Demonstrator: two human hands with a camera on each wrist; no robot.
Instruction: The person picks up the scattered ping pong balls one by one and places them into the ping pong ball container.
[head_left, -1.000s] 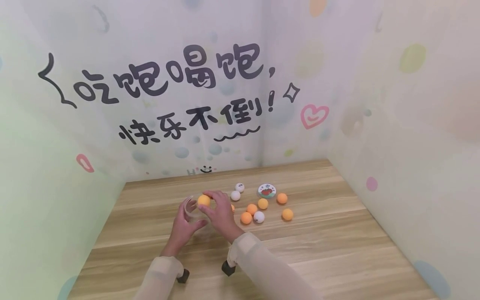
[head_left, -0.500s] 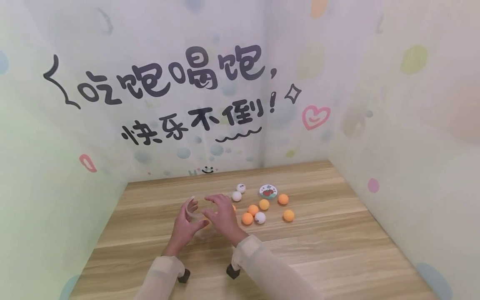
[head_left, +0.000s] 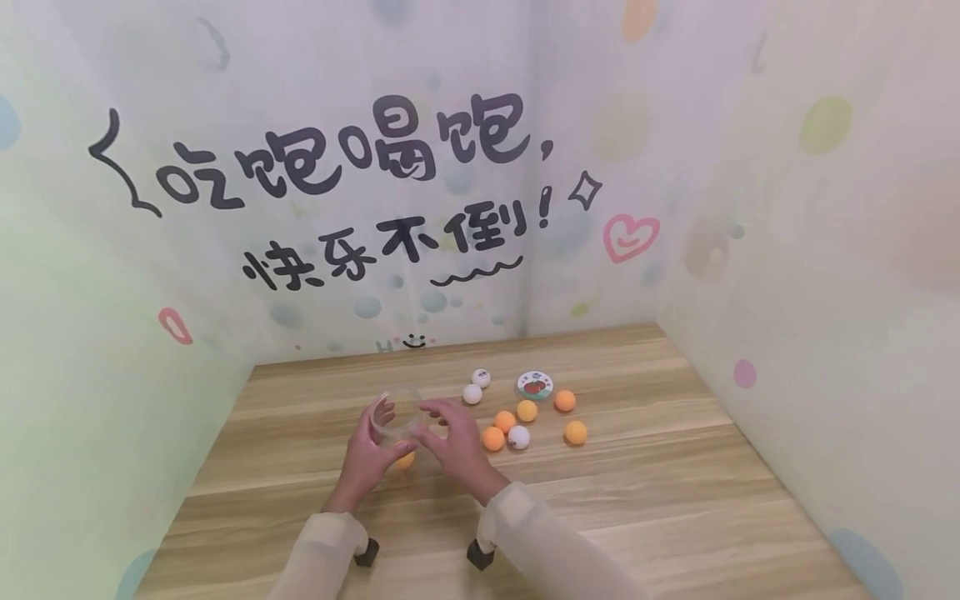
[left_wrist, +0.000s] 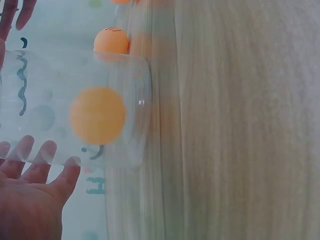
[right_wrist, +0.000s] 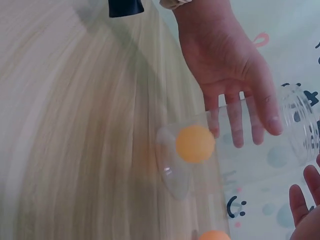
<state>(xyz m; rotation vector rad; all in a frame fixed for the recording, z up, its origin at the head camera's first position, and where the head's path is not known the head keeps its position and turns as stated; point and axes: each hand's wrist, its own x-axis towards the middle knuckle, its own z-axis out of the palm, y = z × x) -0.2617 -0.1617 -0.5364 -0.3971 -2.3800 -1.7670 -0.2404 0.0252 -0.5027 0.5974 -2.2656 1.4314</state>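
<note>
My left hand (head_left: 365, 457) holds a clear plastic jar (head_left: 396, 417) upright, thumb on the near side and fingers behind, as the right wrist view shows. One yellow-orange ping-pong ball (left_wrist: 98, 115) is inside, low near the jar's bottom. Beside the jar's mouth is my right hand (head_left: 459, 443), fingers bent loosely with nothing between them. Its fingertips (right_wrist: 298, 202) look a little apart from the threaded rim (right_wrist: 299, 117) in the right wrist view. Another orange ping-pong ball (left_wrist: 111, 40) lies outside the jar, hidden behind my right hand in the head view.
On the wooden table (head_left: 660, 508), right of the hands, lie several orange balls (head_left: 492, 438) and a white ball (head_left: 518, 437). Two white balls (head_left: 472, 394) are farther back, near a flat round disc (head_left: 535, 385) with a red picture. Printed walls (head_left: 480, 300) enclose the table's back and sides.
The right hand pinched a yellow-orange ball above the jar a second ago. Its fingers then parted, and the ball dropped into the jar. The right hand has shifted slightly right and nearer.
</note>
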